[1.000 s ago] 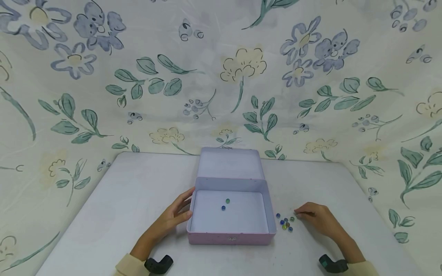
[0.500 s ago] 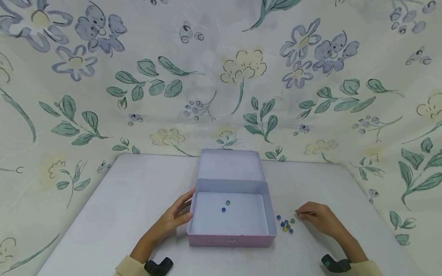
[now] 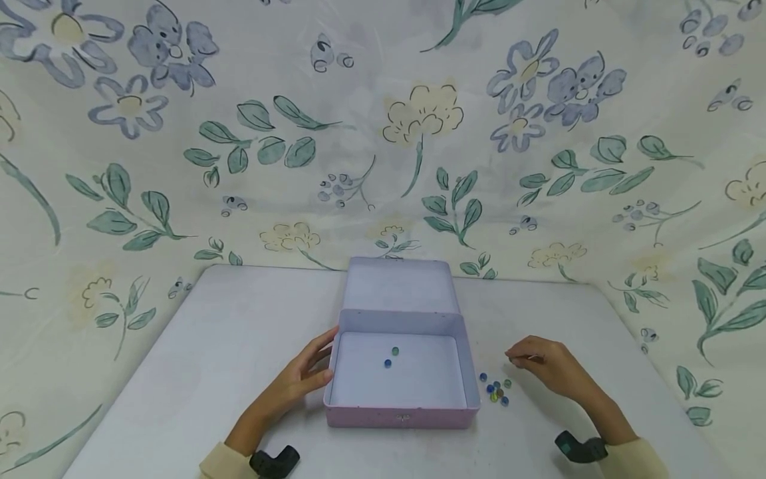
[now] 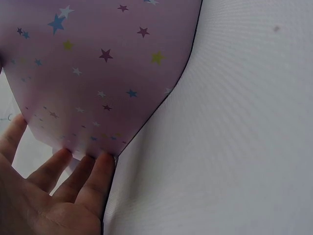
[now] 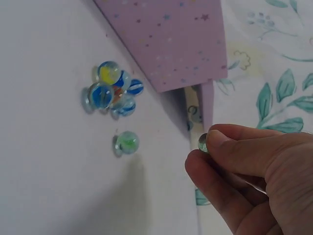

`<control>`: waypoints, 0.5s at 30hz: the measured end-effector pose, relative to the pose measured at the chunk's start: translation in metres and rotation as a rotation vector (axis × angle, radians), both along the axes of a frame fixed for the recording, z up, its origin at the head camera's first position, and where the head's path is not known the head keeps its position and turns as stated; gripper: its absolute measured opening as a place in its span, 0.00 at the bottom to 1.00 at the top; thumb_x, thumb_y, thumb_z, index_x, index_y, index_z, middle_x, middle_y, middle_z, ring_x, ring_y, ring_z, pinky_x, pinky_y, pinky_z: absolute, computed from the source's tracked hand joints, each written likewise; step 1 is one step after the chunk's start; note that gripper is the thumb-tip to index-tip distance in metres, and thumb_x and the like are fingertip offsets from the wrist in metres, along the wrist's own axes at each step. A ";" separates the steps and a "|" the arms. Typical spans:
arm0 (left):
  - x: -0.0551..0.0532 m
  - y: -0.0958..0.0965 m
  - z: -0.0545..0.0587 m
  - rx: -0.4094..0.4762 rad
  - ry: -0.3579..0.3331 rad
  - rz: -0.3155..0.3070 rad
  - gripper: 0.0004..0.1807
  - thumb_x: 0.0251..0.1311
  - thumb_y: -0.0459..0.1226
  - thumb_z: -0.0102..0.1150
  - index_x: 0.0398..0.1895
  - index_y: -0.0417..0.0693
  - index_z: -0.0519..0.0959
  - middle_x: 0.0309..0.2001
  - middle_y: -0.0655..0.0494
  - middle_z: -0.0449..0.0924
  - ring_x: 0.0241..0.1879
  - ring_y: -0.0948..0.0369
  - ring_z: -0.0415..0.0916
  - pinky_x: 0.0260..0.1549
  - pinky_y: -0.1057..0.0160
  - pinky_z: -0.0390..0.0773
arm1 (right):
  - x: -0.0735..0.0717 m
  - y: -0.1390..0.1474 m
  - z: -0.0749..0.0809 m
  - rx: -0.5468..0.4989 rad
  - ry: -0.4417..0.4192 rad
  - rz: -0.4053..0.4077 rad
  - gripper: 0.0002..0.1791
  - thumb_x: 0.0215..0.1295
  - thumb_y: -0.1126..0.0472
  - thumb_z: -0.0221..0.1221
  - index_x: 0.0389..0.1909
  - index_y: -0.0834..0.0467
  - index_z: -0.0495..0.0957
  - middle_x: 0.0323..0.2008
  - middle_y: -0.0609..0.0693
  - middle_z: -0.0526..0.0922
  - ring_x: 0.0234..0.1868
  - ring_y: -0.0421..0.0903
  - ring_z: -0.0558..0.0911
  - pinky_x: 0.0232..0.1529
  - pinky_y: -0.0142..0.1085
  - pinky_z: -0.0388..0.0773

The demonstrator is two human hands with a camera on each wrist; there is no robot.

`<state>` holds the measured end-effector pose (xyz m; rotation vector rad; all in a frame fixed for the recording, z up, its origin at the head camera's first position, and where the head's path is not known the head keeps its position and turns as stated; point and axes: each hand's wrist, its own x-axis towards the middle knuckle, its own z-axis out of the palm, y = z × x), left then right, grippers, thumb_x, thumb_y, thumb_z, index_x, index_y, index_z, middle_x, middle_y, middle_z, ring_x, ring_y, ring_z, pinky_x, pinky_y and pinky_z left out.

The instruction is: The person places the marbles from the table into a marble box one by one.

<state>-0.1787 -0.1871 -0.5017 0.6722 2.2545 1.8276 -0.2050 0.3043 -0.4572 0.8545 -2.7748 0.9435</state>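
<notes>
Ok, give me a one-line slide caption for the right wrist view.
Right hand pinching a marble, with other marbles on the white table near a star-patterned pink box.

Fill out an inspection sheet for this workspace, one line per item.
Surface: white table, with a small dark speck visible in the left wrist view.
Job's things: pink box, lid open, one green marble and one blue marble inside; seven loose marbles on the table to its right.
Clutter: nothing seen.
Hands: left hand touches the box's left side; right hand pinches a glass marble between thumb and finger.
Cables: nothing seen.
Surroundings: floral backdrop behind and beside the table.
</notes>
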 end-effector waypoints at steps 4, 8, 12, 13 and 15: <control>0.000 0.000 0.000 -0.004 -0.006 0.000 0.38 0.70 0.33 0.50 0.80 0.56 0.49 0.81 0.42 0.43 0.75 0.30 0.47 0.65 0.25 0.56 | -0.002 -0.006 0.007 0.002 -0.009 0.021 0.10 0.59 0.72 0.66 0.42 0.60 0.86 0.39 0.48 0.88 0.39 0.33 0.84 0.40 0.27 0.84; -0.001 0.000 -0.001 0.003 -0.005 -0.001 0.38 0.70 0.33 0.50 0.80 0.56 0.49 0.81 0.42 0.43 0.75 0.30 0.47 0.66 0.25 0.56 | -0.004 -0.015 0.013 -0.016 -0.023 0.071 0.10 0.60 0.72 0.65 0.42 0.61 0.86 0.39 0.49 0.88 0.40 0.33 0.84 0.40 0.28 0.85; -0.002 -0.001 -0.002 0.011 0.001 -0.008 0.39 0.70 0.32 0.51 0.80 0.56 0.49 0.81 0.42 0.43 0.75 0.30 0.47 0.66 0.26 0.56 | -0.006 -0.026 0.019 -0.033 -0.048 0.117 0.10 0.61 0.73 0.64 0.43 0.62 0.85 0.40 0.52 0.88 0.41 0.33 0.84 0.42 0.28 0.84; -0.002 -0.001 -0.002 0.012 0.003 -0.010 0.39 0.70 0.32 0.51 0.80 0.56 0.49 0.81 0.42 0.44 0.75 0.30 0.47 0.66 0.26 0.56 | -0.007 -0.029 0.020 -0.031 -0.053 0.123 0.10 0.62 0.72 0.64 0.44 0.62 0.86 0.40 0.53 0.88 0.41 0.33 0.84 0.43 0.27 0.84; -0.002 0.000 -0.002 0.011 0.006 -0.013 0.39 0.70 0.32 0.51 0.80 0.56 0.49 0.81 0.42 0.43 0.75 0.30 0.47 0.66 0.26 0.57 | -0.008 -0.034 0.022 -0.032 -0.054 0.148 0.10 0.62 0.72 0.64 0.44 0.61 0.86 0.41 0.53 0.88 0.42 0.33 0.84 0.43 0.27 0.84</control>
